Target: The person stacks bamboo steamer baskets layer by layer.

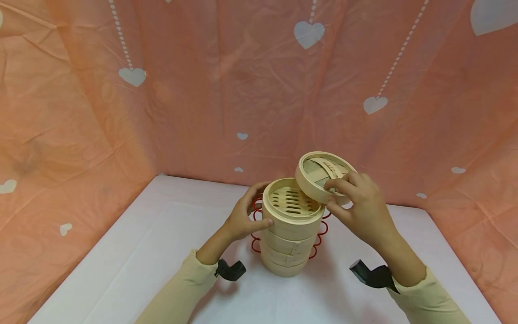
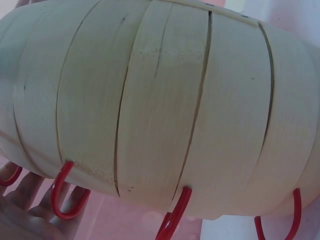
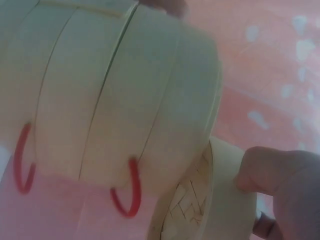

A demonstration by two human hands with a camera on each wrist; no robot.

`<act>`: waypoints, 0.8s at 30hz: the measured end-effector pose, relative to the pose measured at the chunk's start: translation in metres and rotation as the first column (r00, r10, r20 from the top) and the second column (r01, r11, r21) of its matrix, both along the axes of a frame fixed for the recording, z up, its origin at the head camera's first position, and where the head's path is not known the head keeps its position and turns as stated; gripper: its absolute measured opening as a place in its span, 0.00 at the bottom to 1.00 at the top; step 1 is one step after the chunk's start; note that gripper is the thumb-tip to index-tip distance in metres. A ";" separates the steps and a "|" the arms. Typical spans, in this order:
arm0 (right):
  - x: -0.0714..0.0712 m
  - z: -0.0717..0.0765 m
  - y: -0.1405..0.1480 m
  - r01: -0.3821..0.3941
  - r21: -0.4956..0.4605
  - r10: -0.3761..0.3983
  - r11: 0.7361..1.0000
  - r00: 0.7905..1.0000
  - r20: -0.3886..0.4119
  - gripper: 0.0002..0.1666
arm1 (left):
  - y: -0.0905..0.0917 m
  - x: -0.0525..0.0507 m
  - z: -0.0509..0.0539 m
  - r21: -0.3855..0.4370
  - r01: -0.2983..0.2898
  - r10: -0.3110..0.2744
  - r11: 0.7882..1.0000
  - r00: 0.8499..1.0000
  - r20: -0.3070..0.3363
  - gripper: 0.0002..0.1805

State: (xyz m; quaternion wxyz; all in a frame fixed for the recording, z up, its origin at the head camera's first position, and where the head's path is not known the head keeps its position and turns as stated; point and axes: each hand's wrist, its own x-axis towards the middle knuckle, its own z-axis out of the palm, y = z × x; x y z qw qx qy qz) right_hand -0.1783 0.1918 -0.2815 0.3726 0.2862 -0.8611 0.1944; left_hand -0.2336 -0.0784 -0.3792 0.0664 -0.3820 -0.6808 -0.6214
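Note:
A stack of bamboo steamer baskets (image 1: pixel 285 243) stands upright on the white table, with red loop handles (image 1: pixel 322 228) down both sides. Its top basket shows a slatted base (image 1: pixel 292 201). My left hand (image 1: pixel 244 215) grips the upper left side of the stack, thumb in front and fingers behind. With my right hand (image 1: pixel 362 204) I pinch the rim of the bamboo lid (image 1: pixel 319 189), which is tilted above the stack's back right edge. In the right wrist view, the lid's woven underside (image 3: pixel 187 205) shows beside the stack; whether lid and basket touch, I cannot tell.
The white tabletop (image 1: pixel 133 243) spreads around the stack. Behind and at both sides hangs an orange-pink cloth (image 1: pixel 194 90) with white hearts. Each wrist carries a black camera mount, the left one (image 1: pixel 230 270) and the right one (image 1: pixel 374 275), close above the table.

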 end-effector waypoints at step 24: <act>0.013 0.002 -0.032 -0.115 0.068 0.115 0.991 0.993 0.008 0.14 | 0.000 0.001 0.000 -0.033 -0.025 0.026 0.999 1.000 0.015 0.51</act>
